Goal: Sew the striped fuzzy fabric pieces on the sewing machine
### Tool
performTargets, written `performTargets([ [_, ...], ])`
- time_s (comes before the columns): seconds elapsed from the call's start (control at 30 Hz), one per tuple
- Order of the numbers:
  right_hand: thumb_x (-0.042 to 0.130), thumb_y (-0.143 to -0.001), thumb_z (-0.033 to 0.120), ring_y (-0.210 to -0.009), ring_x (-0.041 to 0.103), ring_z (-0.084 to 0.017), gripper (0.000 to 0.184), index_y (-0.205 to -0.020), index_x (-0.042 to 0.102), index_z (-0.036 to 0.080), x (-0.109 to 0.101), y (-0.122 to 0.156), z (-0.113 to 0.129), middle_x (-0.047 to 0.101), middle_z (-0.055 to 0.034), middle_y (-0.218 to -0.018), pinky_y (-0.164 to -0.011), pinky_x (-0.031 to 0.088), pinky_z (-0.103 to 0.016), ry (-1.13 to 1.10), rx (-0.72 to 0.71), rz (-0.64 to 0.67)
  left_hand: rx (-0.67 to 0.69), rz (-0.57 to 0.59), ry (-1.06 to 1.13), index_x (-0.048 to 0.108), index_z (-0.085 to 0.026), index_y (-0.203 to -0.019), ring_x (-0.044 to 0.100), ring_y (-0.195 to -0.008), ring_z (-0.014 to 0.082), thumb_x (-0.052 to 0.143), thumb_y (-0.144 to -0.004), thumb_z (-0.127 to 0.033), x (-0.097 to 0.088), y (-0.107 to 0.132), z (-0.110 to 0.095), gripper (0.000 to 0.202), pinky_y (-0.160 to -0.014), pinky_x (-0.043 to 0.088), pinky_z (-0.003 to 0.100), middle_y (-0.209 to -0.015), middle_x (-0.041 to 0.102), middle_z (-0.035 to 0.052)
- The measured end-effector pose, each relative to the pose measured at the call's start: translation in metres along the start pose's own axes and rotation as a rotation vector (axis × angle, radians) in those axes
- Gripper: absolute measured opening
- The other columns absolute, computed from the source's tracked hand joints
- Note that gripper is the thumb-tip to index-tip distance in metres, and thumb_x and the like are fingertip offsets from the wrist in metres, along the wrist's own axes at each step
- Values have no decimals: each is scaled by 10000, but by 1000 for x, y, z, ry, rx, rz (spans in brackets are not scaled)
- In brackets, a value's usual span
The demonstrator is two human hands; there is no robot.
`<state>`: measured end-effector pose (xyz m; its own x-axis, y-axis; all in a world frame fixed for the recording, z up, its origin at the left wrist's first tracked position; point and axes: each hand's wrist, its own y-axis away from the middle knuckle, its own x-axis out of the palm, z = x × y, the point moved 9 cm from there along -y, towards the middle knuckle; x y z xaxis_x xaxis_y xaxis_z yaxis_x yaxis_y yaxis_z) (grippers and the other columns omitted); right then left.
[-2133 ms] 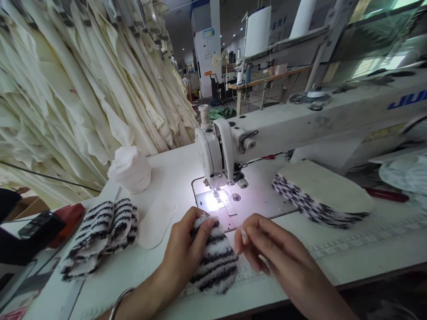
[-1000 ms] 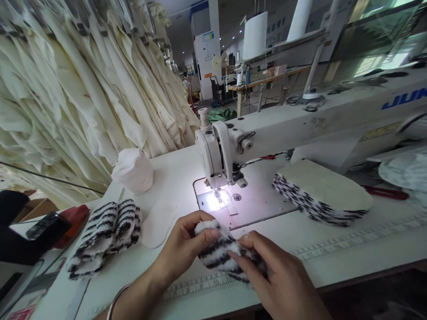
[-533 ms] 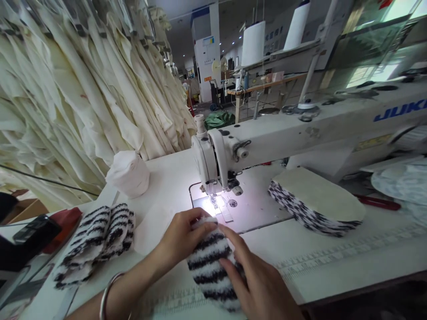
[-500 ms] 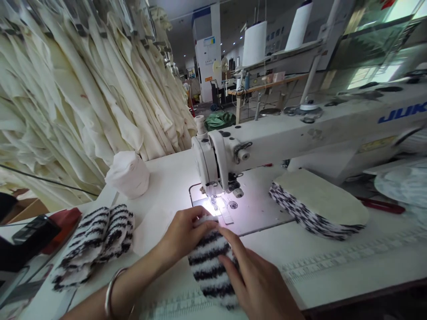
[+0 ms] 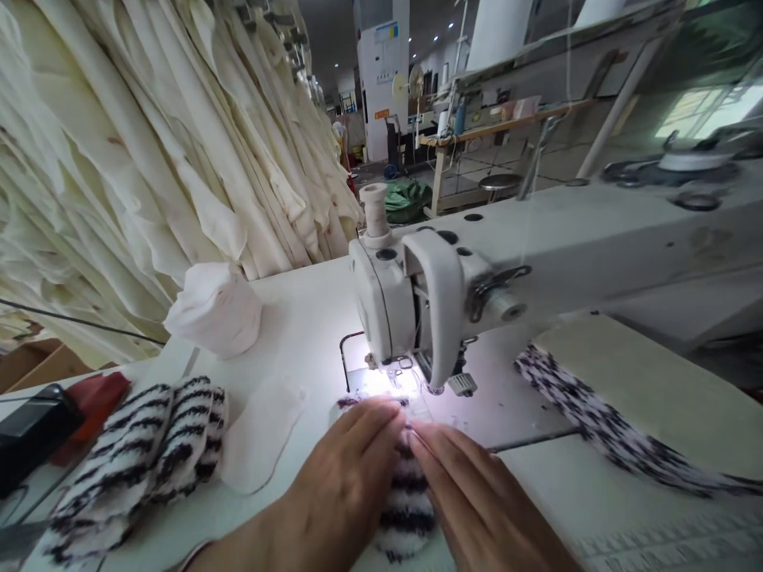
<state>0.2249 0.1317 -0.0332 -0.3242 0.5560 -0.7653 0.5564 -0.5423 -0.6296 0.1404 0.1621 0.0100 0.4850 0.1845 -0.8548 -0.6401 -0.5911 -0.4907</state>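
A black-and-white striped fleece piece (image 5: 408, 512) lies under both hands, its far end at the lit needle area of the sewing machine (image 5: 390, 298). My left hand (image 5: 351, 469) bends over its left side, fingers pressed together on it and thumb hidden. From the right, my right hand (image 5: 477, 485) rests on the piece with fingers stretched out flat. The fingertips of both hands nearly meet just before the presser foot (image 5: 394, 375). Left of them lies a flat pale fabric piece (image 5: 262, 437). The fleece between the hands is partly covered.
Folded striped fleece pieces (image 5: 137, 461) lie at the left, with a stack of pale-backed fleece pieces (image 5: 649, 389) at the right. A white cloth bundle (image 5: 215, 310) stands behind. Cream fabric (image 5: 179, 143) hangs along the left. A ruler strip (image 5: 673, 544) runs along the front.
My view has moved closer to the machine. Both hands have shifted from pinching the fleece piece's far edge to lying over it, and the piece is nearer the needle.
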Motion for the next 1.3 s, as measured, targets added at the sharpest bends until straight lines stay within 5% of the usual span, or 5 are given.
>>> performTargets([
  [0.2, 228, -921, 31, -1071, 586, -186, 453, -1120, 623, 129, 12, -11, 2, 674, -62, -1146, -899, 388, -354, -57, 167, -34, -32, 82, -8, 480, -11, -1221, 546, -1123, 268, 412, -871, -18, 21, 6, 11, 357, -907, 544, 424, -1191, 574, 211],
  [0.33, 311, -917, 78, -1080, 578, -225, 378, -1141, 614, 110, 20, -12, 3, 663, -91, -1156, -901, 382, -382, -55, 145, 10, -47, 138, -40, 414, -10, -1286, 537, -1125, 304, 394, -878, -61, 26, 6, 16, 412, -884, 540, 473, -1200, 567, 224],
  [0.7, 341, -887, 81, -1199, 491, -258, 413, -1244, 549, 63, 36, -16, 3, 574, -123, -1307, -961, 337, -428, 21, 151, 82, -169, 101, -66, 505, -110, -1117, 579, -708, 204, 374, -871, -30, 30, 6, 34, 290, -606, 575, 366, -826, 594, 96],
  [1.13, 356, -889, 109, -1163, 530, -250, 423, -1275, 530, 101, 39, -17, -4, 571, -113, -1288, -861, 484, -383, -55, 193, 103, -149, -6, -150, 492, -98, -1184, 596, -779, 226, 365, -879, -59, 32, 10, 34, 333, -670, 586, 411, -873, 615, 123],
  [1.3, 369, -898, 115, -1104, 571, -249, 396, -1261, 527, 128, 24, -20, -20, 609, -124, -1197, -841, 528, -409, -258, 270, 47, -145, 70, -16, 466, -115, -1234, 587, -1022, 243, 394, -899, -79, 24, 3, 33, 344, -853, 560, 431, -1126, 590, 165],
])
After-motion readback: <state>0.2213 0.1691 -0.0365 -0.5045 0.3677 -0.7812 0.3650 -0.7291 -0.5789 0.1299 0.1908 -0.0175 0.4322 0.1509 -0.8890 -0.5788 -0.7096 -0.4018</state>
